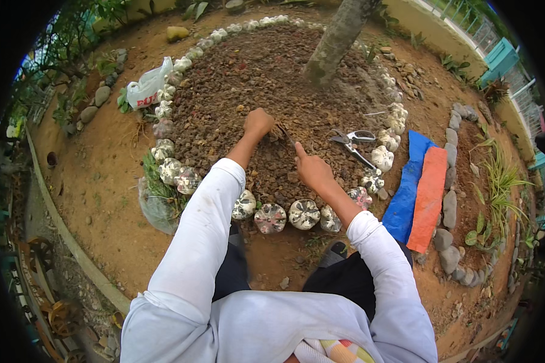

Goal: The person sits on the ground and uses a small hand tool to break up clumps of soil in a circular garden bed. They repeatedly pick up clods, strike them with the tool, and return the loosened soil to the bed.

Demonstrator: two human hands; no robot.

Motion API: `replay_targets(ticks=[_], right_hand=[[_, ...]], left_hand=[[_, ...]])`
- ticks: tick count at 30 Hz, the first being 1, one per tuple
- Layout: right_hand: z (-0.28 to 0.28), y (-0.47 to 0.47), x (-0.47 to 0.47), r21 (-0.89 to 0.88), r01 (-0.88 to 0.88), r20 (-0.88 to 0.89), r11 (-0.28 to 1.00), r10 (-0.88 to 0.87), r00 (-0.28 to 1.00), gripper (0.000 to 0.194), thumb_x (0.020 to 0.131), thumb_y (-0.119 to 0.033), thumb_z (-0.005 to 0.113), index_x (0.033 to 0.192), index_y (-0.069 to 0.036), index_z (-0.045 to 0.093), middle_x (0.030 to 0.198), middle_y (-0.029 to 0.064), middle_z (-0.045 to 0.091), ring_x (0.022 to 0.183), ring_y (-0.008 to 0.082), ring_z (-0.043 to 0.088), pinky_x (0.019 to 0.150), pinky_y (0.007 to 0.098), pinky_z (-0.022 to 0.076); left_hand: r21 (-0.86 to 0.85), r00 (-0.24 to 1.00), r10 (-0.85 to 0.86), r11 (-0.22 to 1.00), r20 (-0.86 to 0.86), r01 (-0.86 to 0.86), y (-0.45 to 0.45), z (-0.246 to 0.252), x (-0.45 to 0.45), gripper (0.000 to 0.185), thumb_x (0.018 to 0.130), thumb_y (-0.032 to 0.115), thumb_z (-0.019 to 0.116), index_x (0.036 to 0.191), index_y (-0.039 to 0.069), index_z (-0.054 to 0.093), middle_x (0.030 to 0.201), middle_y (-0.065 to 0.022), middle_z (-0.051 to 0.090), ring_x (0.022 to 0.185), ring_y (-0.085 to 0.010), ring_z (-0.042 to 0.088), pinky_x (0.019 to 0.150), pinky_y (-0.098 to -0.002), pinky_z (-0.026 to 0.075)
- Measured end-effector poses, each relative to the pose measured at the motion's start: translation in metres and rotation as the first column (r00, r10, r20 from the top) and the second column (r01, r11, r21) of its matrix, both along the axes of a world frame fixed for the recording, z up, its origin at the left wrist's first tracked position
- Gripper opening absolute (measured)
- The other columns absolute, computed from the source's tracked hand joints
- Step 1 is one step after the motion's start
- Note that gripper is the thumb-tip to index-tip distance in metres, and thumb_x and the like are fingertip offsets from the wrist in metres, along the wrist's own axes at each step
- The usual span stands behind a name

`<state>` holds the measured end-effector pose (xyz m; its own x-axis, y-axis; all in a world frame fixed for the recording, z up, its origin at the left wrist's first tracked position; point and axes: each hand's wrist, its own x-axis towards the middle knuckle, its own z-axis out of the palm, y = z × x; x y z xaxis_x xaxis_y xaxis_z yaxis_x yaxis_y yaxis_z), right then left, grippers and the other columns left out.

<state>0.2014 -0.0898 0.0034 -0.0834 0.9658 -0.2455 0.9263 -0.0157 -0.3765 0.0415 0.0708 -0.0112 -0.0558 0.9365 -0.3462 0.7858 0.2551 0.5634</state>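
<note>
My right hand (314, 172) grips a narrow dark-bladed hand tool (287, 134), its tip angled up and left against the loose brown soil (236, 86) of a round garden bed. It looks like a knife, but the handle is hidden in my fist. Just left of the tip, my left hand (259, 122) is curled low over the soil; whether something is between its fingers is hidden. To the right of my right hand, a pair of pruning shears (355, 141) lies on the soil with its handles spread.
White-and-black painted bottle bottoms (304, 214) edge the bed. A tree trunk (334, 50) rises from its far side. Blue (404, 186) and orange (429, 195) sheets lie at right. Plastic bags stand at left, one white (150, 84), one clear (156, 211) beside green cuttings (158, 179).
</note>
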Motion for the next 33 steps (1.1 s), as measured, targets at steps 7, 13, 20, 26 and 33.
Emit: replay_targets(ticks=[7,13,20,26,33], right_hand=[[0.052,0.022,0.017,-0.06,-0.104,-0.046,0.993,0.101,0.994,0.045,0.101,-0.023,0.044,0.143,-0.006,0.046,0.114,0.0275,0.066,0.11,0.0425,0.063,0.093,0.0515,0.0493],[0.097,-0.017,-0.003,-0.058,-0.143,0.135,0.988,0.15,0.979,0.045,0.101,-0.022,0.045,0.144,-0.008,0.047,0.103,0.0239,0.07,0.098,0.0392,0.068,0.085,0.0503,0.0535],[0.034,0.002,-0.023,0.03,-0.052,0.095,0.998,0.049,0.994,0.049,0.102,-0.025,0.043,0.15,-0.012,0.038,0.094,0.0245,0.07,0.088,0.0428,0.068,0.08,0.0535,0.0531],[0.017,0.026,-0.015,-0.015,0.042,-0.185,0.999,-0.044,0.982,0.051,0.102,-0.025,0.042,0.151,-0.01,0.038,0.111,0.0277,0.067,0.105,0.0433,0.065,0.092,0.0523,0.05],[0.098,0.003,0.003,-0.141,-0.108,0.064,0.984,0.118,0.991,0.045,0.102,-0.026,0.045,0.143,-0.009,0.047,0.121,0.0246,0.065,0.116,0.0388,0.061,0.098,0.0498,0.0483]], left_hand=[[0.118,0.998,-0.046,0.992,-0.035,0.05,0.003,-0.008,-0.008,0.035,0.092,0.017,0.053,0.115,-0.006,0.066,0.119,-0.0269,0.065,0.108,-0.041,0.064,0.089,-0.0506,0.052],[0.046,0.998,-0.053,0.997,-0.024,0.054,0.003,-0.005,-0.011,0.042,0.092,0.023,0.053,0.124,-0.004,0.062,0.126,-0.0252,0.063,0.115,-0.0399,0.061,0.097,-0.0496,0.048],[0.01,0.999,-0.05,0.999,-0.02,0.05,0.005,-0.009,-0.009,0.041,0.093,0.024,0.053,0.125,0.001,0.064,0.125,-0.0219,0.064,0.115,-0.0389,0.061,0.097,-0.049,0.048],[0.108,1.0,0.0,0.994,-0.009,0.001,0.006,-0.021,-0.01,0.039,0.092,0.024,0.05,0.12,0.002,0.067,0.124,-0.0218,0.065,0.113,-0.0394,0.062,0.096,-0.0492,0.048],[0.028,0.999,-0.042,0.999,0.006,0.042,0.009,-0.015,-0.012,0.037,0.095,0.02,0.05,0.12,-0.002,0.065,0.124,-0.0234,0.064,0.111,-0.0394,0.062,0.091,-0.0496,0.051]])
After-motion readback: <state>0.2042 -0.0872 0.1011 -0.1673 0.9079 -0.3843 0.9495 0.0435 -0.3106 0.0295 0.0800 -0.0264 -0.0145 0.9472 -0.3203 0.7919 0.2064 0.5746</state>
